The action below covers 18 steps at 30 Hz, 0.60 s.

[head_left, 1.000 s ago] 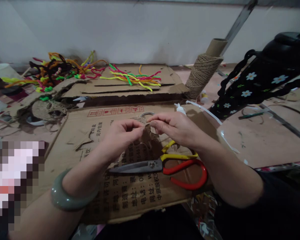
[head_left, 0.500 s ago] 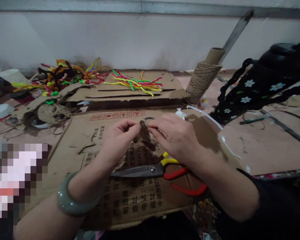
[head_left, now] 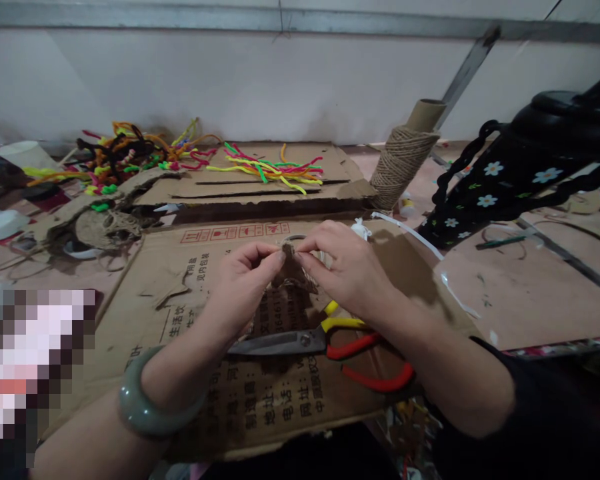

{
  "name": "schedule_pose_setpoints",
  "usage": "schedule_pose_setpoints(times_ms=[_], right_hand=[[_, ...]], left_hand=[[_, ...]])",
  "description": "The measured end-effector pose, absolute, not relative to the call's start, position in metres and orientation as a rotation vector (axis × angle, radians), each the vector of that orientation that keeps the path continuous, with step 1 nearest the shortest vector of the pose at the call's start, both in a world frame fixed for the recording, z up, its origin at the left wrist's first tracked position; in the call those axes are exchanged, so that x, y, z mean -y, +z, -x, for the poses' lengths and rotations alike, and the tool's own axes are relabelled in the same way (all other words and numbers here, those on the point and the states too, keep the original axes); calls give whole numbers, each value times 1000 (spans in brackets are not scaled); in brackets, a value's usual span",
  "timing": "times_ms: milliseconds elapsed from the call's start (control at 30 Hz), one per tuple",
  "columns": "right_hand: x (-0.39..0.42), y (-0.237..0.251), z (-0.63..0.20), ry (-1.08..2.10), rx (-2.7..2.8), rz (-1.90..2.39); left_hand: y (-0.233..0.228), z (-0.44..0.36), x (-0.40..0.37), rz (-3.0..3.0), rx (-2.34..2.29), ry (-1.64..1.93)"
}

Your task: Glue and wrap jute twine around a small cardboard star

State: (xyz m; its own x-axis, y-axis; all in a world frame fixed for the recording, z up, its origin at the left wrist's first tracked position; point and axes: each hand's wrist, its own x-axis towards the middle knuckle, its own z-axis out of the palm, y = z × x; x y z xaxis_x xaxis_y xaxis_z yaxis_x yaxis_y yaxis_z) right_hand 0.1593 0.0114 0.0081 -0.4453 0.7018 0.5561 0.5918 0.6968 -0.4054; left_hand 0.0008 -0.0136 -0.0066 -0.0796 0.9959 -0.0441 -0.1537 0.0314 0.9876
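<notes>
A small scrap of brown cardboard wound with jute twine (head_left: 293,270) sits between my two hands, raised a little above the big printed cardboard sheet (head_left: 200,280) in front of me. My left hand (head_left: 243,280) has thumb and forefinger pinched shut on the scrap's top left edge, and my right hand (head_left: 347,267) pinches it from the other side, fingertips (head_left: 304,248) nearly meeting those of the left; the other fingers of both hands are loosely curled. The scrap looks rough and fibrous, with an uneven outline, and a thin loop shows just behind it, though I cannot tell what that is made of. Below my hands one pair of scissors (head_left: 325,350) lies flat on the sheet, steel blades closed and pointing left, red handles with a yellow piece on top, partly under my right forearm. One smooth grey-green bangle (head_left: 153,407) circles my left wrist. Farther back stands one cone of coarse twine (head_left: 403,163) on a cardboard tube, leaning, and two heaps of fuzzy bright pipe cleaners (head_left: 270,167) lie along the wall.
</notes>
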Motion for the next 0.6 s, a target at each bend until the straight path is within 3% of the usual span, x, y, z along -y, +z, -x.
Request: schedule_pose_setpoints(times_ms=[600], right_hand=[[-20, 22, -168, 880, 2070, 1131]], left_hand=[[-9, 3, 14, -1186, -1142, 1189]])
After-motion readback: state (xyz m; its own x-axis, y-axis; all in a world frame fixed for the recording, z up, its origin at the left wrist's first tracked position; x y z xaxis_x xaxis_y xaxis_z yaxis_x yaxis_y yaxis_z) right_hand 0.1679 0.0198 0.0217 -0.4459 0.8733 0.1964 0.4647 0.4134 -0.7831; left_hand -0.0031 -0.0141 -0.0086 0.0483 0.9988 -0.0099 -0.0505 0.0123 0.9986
